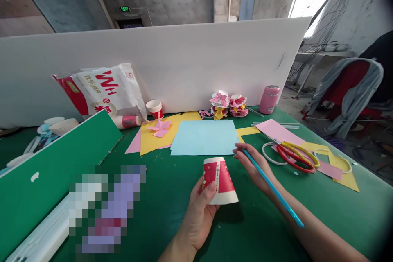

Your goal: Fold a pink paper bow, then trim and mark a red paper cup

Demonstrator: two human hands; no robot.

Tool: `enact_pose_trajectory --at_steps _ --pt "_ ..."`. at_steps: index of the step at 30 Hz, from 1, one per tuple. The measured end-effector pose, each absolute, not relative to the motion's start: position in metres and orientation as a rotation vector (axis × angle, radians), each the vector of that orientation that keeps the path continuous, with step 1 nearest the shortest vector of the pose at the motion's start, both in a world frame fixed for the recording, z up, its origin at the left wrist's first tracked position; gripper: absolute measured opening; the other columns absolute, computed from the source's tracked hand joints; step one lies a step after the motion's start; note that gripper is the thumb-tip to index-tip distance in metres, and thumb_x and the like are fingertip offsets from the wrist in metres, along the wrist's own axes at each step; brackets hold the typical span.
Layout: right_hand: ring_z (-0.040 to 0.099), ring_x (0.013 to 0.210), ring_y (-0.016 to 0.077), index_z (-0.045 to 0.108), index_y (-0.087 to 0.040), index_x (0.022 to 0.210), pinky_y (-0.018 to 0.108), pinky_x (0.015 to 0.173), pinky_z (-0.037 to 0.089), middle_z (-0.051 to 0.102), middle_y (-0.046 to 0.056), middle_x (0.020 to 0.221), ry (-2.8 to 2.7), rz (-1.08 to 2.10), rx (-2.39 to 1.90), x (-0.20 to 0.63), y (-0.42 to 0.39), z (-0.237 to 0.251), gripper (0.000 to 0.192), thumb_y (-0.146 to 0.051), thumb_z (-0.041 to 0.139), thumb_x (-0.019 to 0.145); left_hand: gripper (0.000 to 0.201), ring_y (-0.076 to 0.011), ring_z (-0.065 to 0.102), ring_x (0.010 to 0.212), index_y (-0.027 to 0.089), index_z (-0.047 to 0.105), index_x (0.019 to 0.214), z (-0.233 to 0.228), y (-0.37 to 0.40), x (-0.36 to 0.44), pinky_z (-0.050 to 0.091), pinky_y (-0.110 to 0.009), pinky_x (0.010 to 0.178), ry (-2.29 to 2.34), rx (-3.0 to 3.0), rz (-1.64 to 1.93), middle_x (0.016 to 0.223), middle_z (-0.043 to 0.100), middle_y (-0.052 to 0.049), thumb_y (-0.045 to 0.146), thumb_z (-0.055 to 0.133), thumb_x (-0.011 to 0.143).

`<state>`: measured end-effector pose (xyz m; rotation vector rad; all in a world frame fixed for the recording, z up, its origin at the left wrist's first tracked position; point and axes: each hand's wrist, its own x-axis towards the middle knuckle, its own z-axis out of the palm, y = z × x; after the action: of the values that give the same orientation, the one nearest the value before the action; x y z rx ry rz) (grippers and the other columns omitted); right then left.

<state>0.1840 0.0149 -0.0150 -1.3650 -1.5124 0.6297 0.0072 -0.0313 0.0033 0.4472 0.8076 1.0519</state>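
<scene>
My left hand [199,208] is wrapped round a red and white paper cup [225,178], held above the green table with its wide end down, slightly tilted. My right hand [256,163] is closed on a blue pencil-like stick [276,192], which slants back along my forearm; its tip is hidden by the fingers. Those fingertips are at the lower right corner of a light blue paper sheet [205,137]; whether they touch it I cannot tell. Yellow paper [150,143] and a pink folded paper shape [161,128] lie left of the sheet.
Scissors [294,159], rolls of tape-like rings and paper scraps lie right. A pink flask [269,99], paper-cup decorations [219,104] and another cup [155,109] stand along the white partition [184,61]. A cup bag [104,90] and green board [67,151] are left.
</scene>
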Motion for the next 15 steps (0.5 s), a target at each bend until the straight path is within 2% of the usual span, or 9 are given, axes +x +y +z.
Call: enact_pose_trajectory --at_steps 1,3,8,13,15 --pt "0.065 0.077 0.0202 0.051 -0.016 0.116 0.032 0.065 0.052 0.067 0.01 0.095 -1.631 0.386 -1.509 0.192 0.02 -0.016 0.037 -0.039 0.034 0.092 0.042 -0.0228 0.059 0.093 0.018 0.063 0.105 0.003 -0.031 0.007 0.048 -0.028 0.072 0.819 0.444 1.063 0.098 0.066 -0.009 0.031 0.074 0.066" --pt "0.063 0.08 0.0232 0.05 -0.014 0.12 0.035 0.066 0.05 0.064 0.014 0.1 -1.718 0.217 -1.6 0.209 0.032 -0.016 0.038 -0.033 0.032 0.093 0.042 -0.0224 0.059 0.094 0.018 0.063 0.104 0.001 -0.03 0.007 0.048 -0.028 0.072 0.821 0.444 1.074 0.098 0.066 -0.009 0.031 0.074 0.066" --pt "0.052 0.104 0.0331 0.06 -0.018 0.115 0.045 0.082 0.041 0.063 0.016 0.108 -2.058 0.013 -1.666 0.252 0.057 -0.009 0.034 -0.021 0.042 0.085 0.042 -0.0234 0.059 0.097 0.018 0.062 0.104 -0.001 -0.032 0.007 0.048 -0.027 0.073 0.797 0.478 1.074 0.098 0.066 -0.009 0.032 0.074 0.066" --pt "0.051 0.109 0.0322 0.063 -0.024 0.111 0.047 0.087 0.038 0.064 0.011 0.111 -2.234 -0.121 -1.736 0.276 0.072 -0.006 0.046 -0.004 0.041 0.076 0.044 -0.0258 0.059 0.099 0.017 0.063 0.1 0.0 -0.031 0.007 0.047 -0.028 0.075 0.813 0.49 1.067 0.097 0.066 -0.01 0.033 0.077 0.062" --pt "0.05 0.11 0.0322 0.06 -0.024 0.116 0.048 0.087 0.038 0.061 0.011 0.116 -2.215 -0.183 -1.789 0.273 0.072 0.0 0.051 -0.002 0.039 0.075 0.044 -0.0261 0.058 0.099 0.017 0.063 0.1 -0.001 -0.031 0.007 0.047 -0.028 0.074 0.808 0.496 1.07 0.097 0.067 -0.01 0.034 0.076 0.062"
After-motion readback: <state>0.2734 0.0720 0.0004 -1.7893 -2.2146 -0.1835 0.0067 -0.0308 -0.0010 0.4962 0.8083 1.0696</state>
